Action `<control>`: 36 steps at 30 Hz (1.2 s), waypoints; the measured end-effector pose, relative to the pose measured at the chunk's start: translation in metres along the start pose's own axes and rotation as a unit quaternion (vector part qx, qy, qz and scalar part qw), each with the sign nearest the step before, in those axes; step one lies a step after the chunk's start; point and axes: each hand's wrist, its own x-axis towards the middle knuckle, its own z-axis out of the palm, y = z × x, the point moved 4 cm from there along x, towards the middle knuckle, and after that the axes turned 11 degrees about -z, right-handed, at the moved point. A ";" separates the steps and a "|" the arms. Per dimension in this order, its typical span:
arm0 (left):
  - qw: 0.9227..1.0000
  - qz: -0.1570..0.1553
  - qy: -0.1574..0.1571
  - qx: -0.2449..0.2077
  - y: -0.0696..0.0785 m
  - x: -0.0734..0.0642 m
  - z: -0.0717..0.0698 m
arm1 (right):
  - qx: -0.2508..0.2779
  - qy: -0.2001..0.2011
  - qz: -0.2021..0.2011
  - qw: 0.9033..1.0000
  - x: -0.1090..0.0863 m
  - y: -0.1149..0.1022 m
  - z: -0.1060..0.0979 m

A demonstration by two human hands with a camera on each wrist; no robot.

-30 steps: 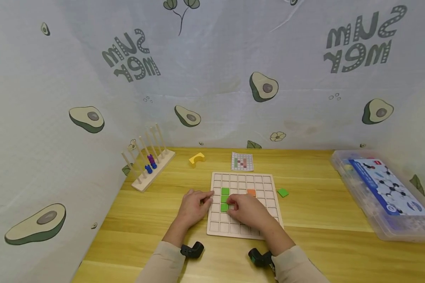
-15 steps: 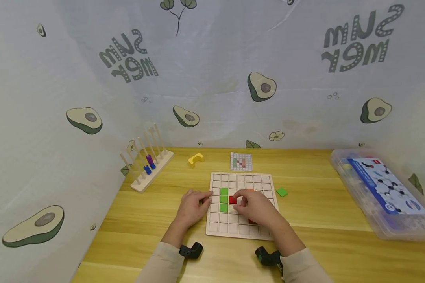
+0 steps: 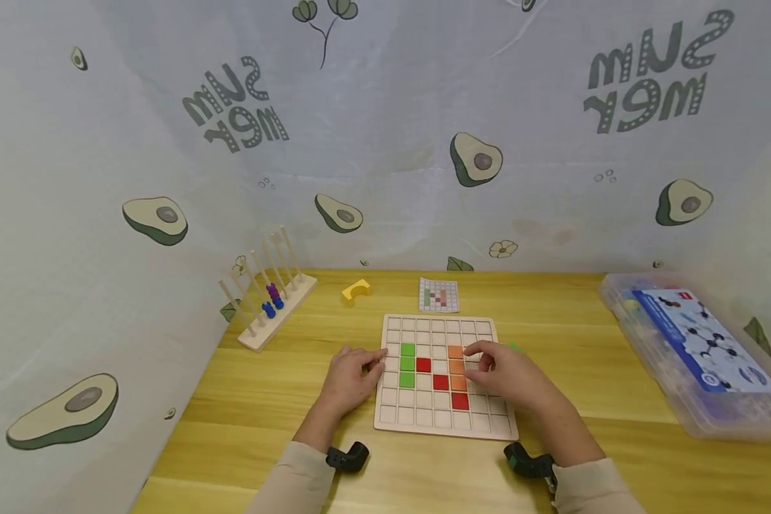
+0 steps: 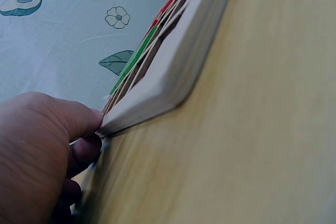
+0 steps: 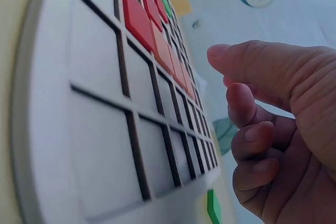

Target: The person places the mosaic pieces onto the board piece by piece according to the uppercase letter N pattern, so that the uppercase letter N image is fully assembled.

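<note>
A square wooden grid board [image 3: 424,422] lies on the table, bearing three green tiles [image 3: 407,364], three red tiles [image 3: 441,383] in a diagonal and three orange tiles [image 3: 456,367] in a column. My left hand [image 3: 350,378] is at the board's left edge; in the left wrist view its thumb and finger hold the rim near a corner. Above the right half of the board hovers my right hand [image 3: 510,373], beside the orange column. Its fingers are loosely bent, with a gap to the thumb and nothing between them. A loose green tile [image 5: 213,206] lies off the board's right side, partly hidden in the head view.
Behind the board lies a small printed grid card [image 3: 440,305] with coloured squares. A yellow arch block [image 3: 356,288] and a wooden peg stand [image 3: 279,314] with blue and purple pieces are at the back left. A clear plastic box [image 3: 642,357] occupies the right side.
My right hand has moved rightward across the board, from the green tiles past the red ones to beside the orange column, uncovering red and orange tiles. My left hand stays at the board's edge.
</note>
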 end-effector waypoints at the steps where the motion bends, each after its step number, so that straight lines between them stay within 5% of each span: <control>1: 1.000 0.000 0.000 -0.003 0.000 0.000 0.000 | -0.003 0.005 0.004 1.000 -0.001 0.004 -0.003; 18: 1.000 0.000 0.001 -0.006 0.002 -0.001 -0.002 | -0.056 0.066 0.053 0.995 -0.015 0.054 -0.042; 36: 1.000 -0.009 0.002 -0.006 0.001 0.000 0.000 | -0.058 0.077 0.096 0.991 -0.015 0.072 -0.039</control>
